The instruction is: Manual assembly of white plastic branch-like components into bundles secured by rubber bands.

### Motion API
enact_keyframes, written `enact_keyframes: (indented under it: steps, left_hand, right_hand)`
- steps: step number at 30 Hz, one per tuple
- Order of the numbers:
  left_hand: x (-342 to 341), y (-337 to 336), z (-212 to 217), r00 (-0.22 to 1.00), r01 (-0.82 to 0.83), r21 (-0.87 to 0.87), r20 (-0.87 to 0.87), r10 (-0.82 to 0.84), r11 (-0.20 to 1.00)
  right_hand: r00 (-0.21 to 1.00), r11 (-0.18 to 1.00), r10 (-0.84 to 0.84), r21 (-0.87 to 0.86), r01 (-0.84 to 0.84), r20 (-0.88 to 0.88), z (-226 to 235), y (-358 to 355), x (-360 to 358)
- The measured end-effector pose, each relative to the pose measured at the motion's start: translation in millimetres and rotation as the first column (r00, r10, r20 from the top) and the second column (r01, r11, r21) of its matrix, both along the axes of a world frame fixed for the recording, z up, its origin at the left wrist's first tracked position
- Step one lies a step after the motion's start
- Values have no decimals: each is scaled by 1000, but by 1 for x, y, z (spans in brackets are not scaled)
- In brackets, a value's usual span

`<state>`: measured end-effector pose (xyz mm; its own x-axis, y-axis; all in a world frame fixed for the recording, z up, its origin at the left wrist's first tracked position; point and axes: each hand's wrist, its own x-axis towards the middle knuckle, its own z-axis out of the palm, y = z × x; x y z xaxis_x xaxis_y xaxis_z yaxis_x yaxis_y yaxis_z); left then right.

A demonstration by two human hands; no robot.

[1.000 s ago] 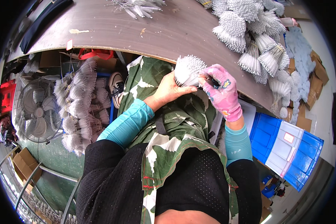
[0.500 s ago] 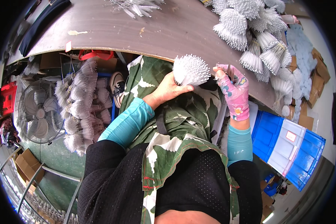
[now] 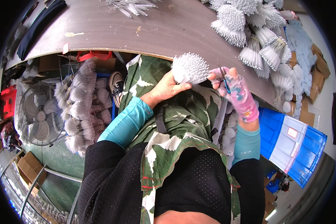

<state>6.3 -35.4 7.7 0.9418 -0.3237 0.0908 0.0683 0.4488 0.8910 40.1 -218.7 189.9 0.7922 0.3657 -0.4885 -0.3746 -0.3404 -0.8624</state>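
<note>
My left hand (image 3: 167, 87) grips a round bundle of thin white brushes (image 3: 190, 68), their tips fanned upward, above my lap by the table edge. To the right of the bundle, my right hand (image 3: 233, 87) wears a pink flowered glove with bare fingertips. Its curled fingers hold a small pair of scissors (image 3: 224, 79) with dark blades and a blue part showing. The blades point up and slightly left, close to the bundle; I cannot tell whether they touch it.
Several more brush bundles (image 3: 231, 24) are heaped on the brown table (image 3: 175, 33) at the far right; loose ones (image 3: 132, 6) lie at the far edge. Blue and white crates (image 3: 287, 138) stand right. A floor fan (image 3: 41, 114) and hanging bundles (image 3: 80, 104) are at left.
My right hand has turned and lowered slightly, and the scissors now lean left, showing their blue part. My left hand stays almost in place with the bundle.
</note>
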Motion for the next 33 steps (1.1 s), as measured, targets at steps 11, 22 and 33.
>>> enact_keyframes:
  steps: [11,22,33]
  left_hand:
    - [5,4,1,999,-7,10,-38,8,1000]
    - [3,0,-1,997,-65,-5,-43,65,998]
    - [5,1,-1,996,-73,31,-56,75,997]
  right_hand:
    - [634,558,767,-587,-586,98,32,28,58]
    - [664,440,739,-664,-605,-115,34,54,63]
    - [309,348,931,-732,-586,194,21,36,69]
